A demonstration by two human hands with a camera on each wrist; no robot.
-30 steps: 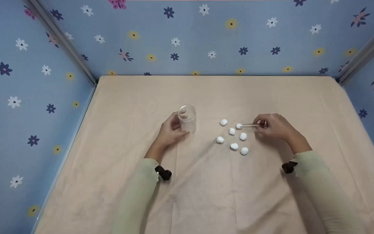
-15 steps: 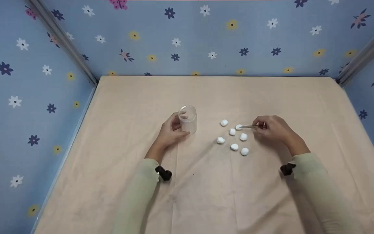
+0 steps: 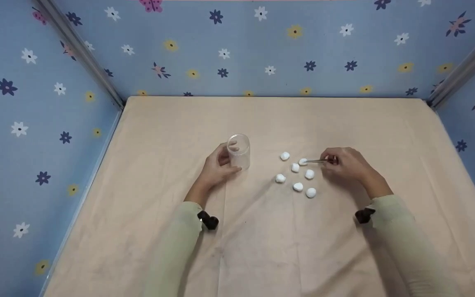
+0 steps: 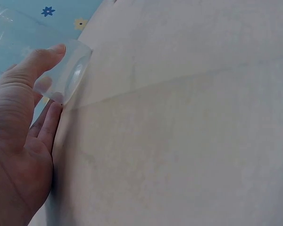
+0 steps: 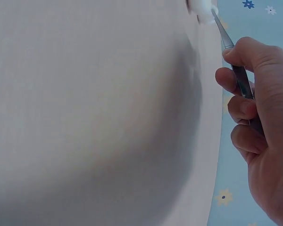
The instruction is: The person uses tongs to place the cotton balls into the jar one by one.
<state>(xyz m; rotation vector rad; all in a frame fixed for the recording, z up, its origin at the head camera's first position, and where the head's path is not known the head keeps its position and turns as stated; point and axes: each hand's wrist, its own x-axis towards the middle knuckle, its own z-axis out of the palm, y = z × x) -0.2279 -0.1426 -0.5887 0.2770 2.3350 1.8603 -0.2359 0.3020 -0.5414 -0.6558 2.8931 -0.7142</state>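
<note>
My left hand [image 3: 216, 168] grips a clear, empty cup [image 3: 239, 159] standing on the cloth; in the left wrist view the thumb lies over the cup's side [image 4: 61, 70]. Metal tweezers [image 3: 315, 160] are pinched in my right hand [image 3: 348, 164]. Their tips are at a white ball [image 3: 303, 162], and the two arms look pressed together. Whether the ball is lifted off the cloth, I cannot tell. In the right wrist view, thumb and fingers are curled round the tweezers [image 5: 242, 81], with white balls blurred at the top edge.
Several other white balls lie loosely grouped between the hands, such as one at the back left [image 3: 285, 156] and one at the front [image 3: 311, 192]. A creased beige cloth [image 3: 171, 123] covers the table. Blue flowered panels [image 3: 237, 45] stand at the back and both sides.
The tweezers' arms, apart a second ago, have closed at the ball. My right hand has shifted slightly left and down. The left hand and cup look unchanged.
</note>
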